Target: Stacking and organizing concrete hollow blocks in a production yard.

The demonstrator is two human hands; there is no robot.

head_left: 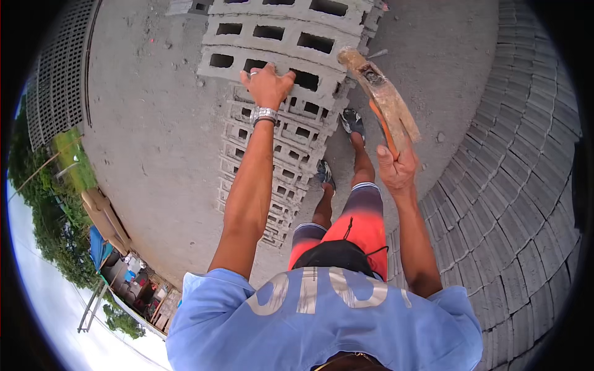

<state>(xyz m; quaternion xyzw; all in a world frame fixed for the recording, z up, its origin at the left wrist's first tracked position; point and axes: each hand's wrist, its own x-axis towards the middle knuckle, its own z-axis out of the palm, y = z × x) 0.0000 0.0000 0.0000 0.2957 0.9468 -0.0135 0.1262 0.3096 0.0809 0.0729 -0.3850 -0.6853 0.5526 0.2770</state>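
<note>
A stack of grey hollow concrete blocks stands in front of me. On its nearest upper block (278, 64) my left hand (267, 86) is closed over the web between two hollows, fingers and thumb bent at the openings. That wrist wears a metal watch (264, 114). To the right of the stack, my right hand (399, 170) is closed round the orange handle of a claw hammer (391, 105). Its rusty, dirty head is raised in the air, the striking face close to the stack's right edge but apparently apart from it. Most of the handle is hidden behind the head and hand.
Below the upper blocks, the stack's side (281, 167) shows rows of hollows. My feet in dark shoes (352, 122) stand close on its right. More stacked blocks (507, 185) curve along the right, others (59, 74) at far left. Dusty ground (154, 136) lies between; a shelter (133, 281) is lower left.
</note>
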